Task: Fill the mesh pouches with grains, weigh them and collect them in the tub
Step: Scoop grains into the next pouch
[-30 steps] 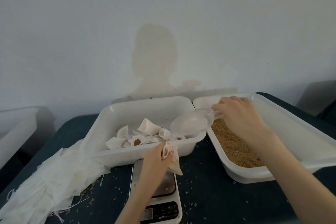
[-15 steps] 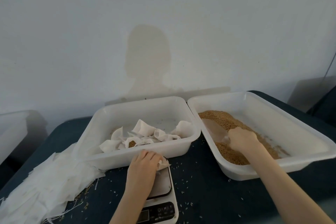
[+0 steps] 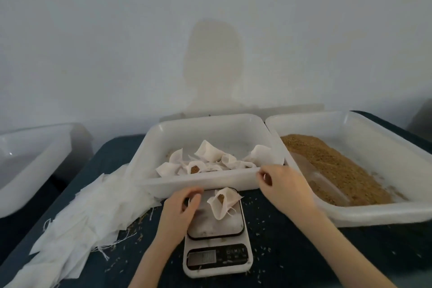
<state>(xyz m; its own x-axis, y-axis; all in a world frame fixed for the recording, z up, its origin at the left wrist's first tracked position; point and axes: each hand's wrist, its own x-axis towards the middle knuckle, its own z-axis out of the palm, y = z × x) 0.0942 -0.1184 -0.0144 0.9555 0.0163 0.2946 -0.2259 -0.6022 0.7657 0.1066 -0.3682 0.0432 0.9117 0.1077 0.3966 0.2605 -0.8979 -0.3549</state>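
Note:
A white mesh pouch [image 3: 223, 202] with brown grain showing at its mouth lies on the plate of the small white kitchen scale [image 3: 217, 255]. My left hand [image 3: 180, 210] hovers just left of the pouch, fingers loosely curled and holding nothing. Right of the scale, by the front corner of the middle white tub [image 3: 201, 186], my right hand [image 3: 284, 188] is also empty. That tub holds several filled pouches [image 3: 210, 159]. In the right tray [image 3: 374, 215], a clear scoop [image 3: 311, 177] lies on the brown grains [image 3: 339, 166].
A pile of empty mesh pouches [image 3: 79, 215] with loose threads sprawls on the dark blue table at the left. Another white tub [image 3: 25, 147] stands off the table's left side. Spilled grains dot the cloth around the scale. A plain wall rises behind the tubs.
My right hand left the scoop in the grain tray and moved left toward the scale. My left hand let go of the pouch, which now lies on the scale plate.

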